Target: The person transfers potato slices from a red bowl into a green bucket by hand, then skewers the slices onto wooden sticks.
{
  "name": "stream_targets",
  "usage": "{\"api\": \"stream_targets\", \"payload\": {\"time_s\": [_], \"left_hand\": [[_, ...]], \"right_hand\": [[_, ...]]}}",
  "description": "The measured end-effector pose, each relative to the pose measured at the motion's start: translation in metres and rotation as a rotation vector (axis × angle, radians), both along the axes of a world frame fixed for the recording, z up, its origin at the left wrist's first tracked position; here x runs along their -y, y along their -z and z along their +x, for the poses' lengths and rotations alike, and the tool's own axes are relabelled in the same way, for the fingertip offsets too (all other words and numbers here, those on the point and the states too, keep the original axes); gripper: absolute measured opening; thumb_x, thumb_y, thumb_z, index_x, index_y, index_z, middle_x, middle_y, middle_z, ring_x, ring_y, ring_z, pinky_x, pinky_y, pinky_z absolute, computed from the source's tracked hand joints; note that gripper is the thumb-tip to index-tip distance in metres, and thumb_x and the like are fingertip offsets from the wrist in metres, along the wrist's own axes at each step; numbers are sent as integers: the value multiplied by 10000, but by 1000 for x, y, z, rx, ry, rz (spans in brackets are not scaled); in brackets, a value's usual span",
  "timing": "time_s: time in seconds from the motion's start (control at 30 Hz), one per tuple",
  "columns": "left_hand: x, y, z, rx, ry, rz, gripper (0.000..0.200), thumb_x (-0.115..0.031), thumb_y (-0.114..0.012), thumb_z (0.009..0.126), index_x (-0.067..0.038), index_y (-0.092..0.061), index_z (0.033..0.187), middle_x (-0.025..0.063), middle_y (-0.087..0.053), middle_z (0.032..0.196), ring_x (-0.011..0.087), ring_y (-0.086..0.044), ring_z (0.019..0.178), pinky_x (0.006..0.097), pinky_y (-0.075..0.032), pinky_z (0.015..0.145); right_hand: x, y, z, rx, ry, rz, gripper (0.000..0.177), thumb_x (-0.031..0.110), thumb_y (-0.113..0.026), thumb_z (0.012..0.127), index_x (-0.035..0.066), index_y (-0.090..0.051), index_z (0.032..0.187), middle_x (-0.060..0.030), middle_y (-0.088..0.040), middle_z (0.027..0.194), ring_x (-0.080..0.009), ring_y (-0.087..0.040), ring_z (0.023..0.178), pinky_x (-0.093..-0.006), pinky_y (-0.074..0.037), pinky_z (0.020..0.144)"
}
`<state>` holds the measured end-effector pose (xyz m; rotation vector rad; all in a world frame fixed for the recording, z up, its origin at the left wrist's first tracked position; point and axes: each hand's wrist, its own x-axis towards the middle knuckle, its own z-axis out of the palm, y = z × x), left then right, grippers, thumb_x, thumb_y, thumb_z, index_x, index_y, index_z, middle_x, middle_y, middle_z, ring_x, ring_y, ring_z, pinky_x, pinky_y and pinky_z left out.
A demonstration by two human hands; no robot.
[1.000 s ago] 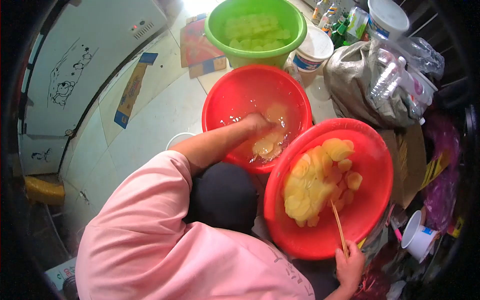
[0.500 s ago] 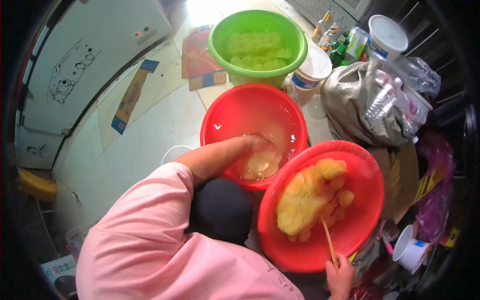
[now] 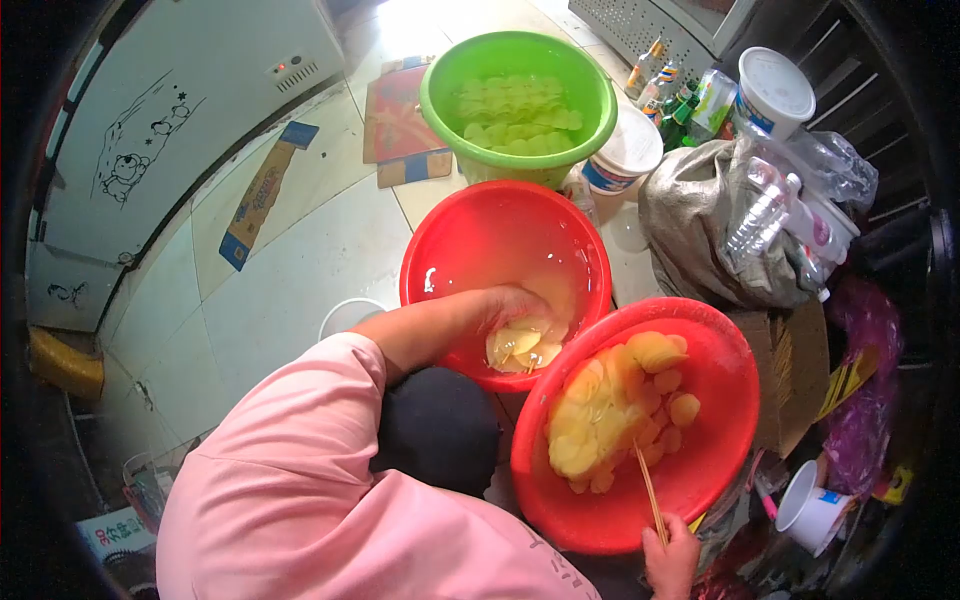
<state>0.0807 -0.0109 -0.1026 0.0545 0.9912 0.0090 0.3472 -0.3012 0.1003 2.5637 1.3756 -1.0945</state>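
As we crouch over the tiled floor [image 3: 290,270], three basins stand in a line ahead of us, each touching the next. The green basin [image 3: 480,160] is farthest off, the middle red basin [image 3: 480,230] has water in it, and the near red basin [image 3: 720,440] sits by our right knee.

By our reckoning the work is well under way but not finished. The green basin holds a full layer of pale slices [image 3: 515,110]. The near red basin holds a heaped pile of potato slices [image 3: 600,410] against its left wall. Only a small cluster of wet slices [image 3: 525,350] lies in the water, at the edge nearest us. Our left hand [image 3: 510,305] lies palm down on that cluster, fingers bent and dipped below the surface. Whether they have closed on any slice we cannot tell. Our right hand [image 3: 670,560], low at the rim of the near red basin, is closed around thin bamboo sticks [image 3: 648,495] whose tips reach the foot of the pile.

Around us, a white appliance [image 3: 170,120] with a cartoon drawn on it stands well apart on the left. On the right, a grey sack [image 3: 690,220] stuffed with plastic bottles [image 3: 760,205] presses close to both red basins. A cardboard box [image 3: 795,370] sits below it, so we judge there is little room on that side. A lidded white tub [image 3: 625,150] touches the green basin, and a second tub [image 3: 775,90] stands behind the sack. A paper cup [image 3: 810,510] lies tipped near our right hand.
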Motion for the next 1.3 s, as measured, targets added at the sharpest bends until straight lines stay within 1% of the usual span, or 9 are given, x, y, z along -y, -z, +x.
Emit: {"api": "stream_targets", "payload": {"time_s": [0.4,0.5,0.57,0.63,0.8,1.03,1.1,1.17,1.3], "left_hand": [[3,2,6,-71,54,205,324,-68,-672,741,-66,-599,1057,127,-651,965,277,-653,787,432,-548,666],[3,2,7,-89,66,257,358,-42,-686,727,-66,-593,1072,129,-648,976,278,-652,796,435,-549,664],[4,3,9,-102,75,288,382,-25,-695,717,-66,-590,1082,129,-646,983,279,-651,802,436,-550,663],[3,48,9,-129,0,309,400,-18,-694,712,-53,-584,1095,140,-644,986,291,-651,817,440,-549,674],[4,19,0,-229,-105,399,443,14,-678,702,-34,-570,1128,147,-644,997,306,-650,846,450,-545,706],[-1,-3,15,-122,-35,385,446,-18,-706,706,-30,-567,1130,135,-648,983,292,-654,832,443,-547,696],[-2,14,26,-229,-4,562,356,-93,-681,771,-109,-578,1111,118,-661,952,263,-662,791,431,-552,669],[-4,59,28,-173,-17,525,335,-95,-680,773,-94,-582,1094,121,-663,926,267,-662,769,431,-554,660],[0,51,21,-148,-91,346,248,-95,-671,779,-43,-609,1013,130,-667,863,278,-661,712,428,-552,629]], "right_hand": [[-3,0,0,15,-31,-19,314,234,-589,839,31,-577,1079,-209,-616,862,-329,-608,789,-373,-475,714],[-2,8,1,38,-40,-30,294,195,-602,838,34,-584,1083,-147,-635,846,-252,-614,768,-332,-477,701],[5,22,5,23,-11,129,251,108,-651,715,-12,-616,934,-141,-629,738,-214,-614,676,-336,-482,657],[2,20,2,5,32,104,252,110,-652,714,-12,-617,932,-139,-629,734,-211,-613,673,-335,-482,655],[2,21,3,1,60,85,254,110,-651,714,-10,-619,935,-129,-629,723,-207,-610,662,-329,-483,648],[4,19,1,8,36,117,268,105,-651,713,-4,-618,956,-123,-631,753,-209,-605,687,-338,-481,675],[6,19,2,23,22,117,267,102,-649,714,-5,-618,957,-122,-632,760,-207,-603,691,-339,-480,681],[7,21,3,-18,51,131,261,98,-646,717,-6,-616,955,-117,-632,760,-202,-600,689,-334,-479,679],[5,19,1,-40,85,107,254,94,-645,721,-6,-615,952,-110,-629,755,-193,-597,689,-328,-479,674]]}}
